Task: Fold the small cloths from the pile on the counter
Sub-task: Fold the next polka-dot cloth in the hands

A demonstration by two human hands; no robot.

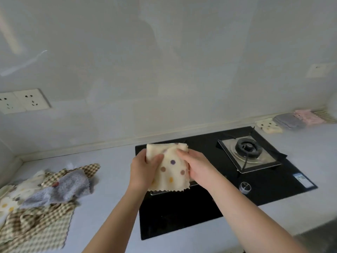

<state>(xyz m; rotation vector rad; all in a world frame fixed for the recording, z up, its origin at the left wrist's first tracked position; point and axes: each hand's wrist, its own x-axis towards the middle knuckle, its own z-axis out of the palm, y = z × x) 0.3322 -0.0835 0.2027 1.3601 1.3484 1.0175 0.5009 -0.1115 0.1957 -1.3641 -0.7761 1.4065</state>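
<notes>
A cream cloth with coloured dots [170,172] hangs in the air over the left half of the black hob, folded over at its top. My left hand [144,168] grips its left edge, thumb in front. My right hand [196,168] grips its right edge. The unfolded pile [42,196] lies on the counter at the left: checked beige cloths, a grey-blue one, and cream ones with flowers. A row of folded cloths [290,120] sits at the back right against the wall: cream dotted, grey, pink, striped.
A black glass hob [182,216] is set into the pale counter, with a gas burner [249,149] on its right and a knob [245,187] in front. Wall sockets [23,102] are at the left. The counter's front edge drops off at lower right.
</notes>
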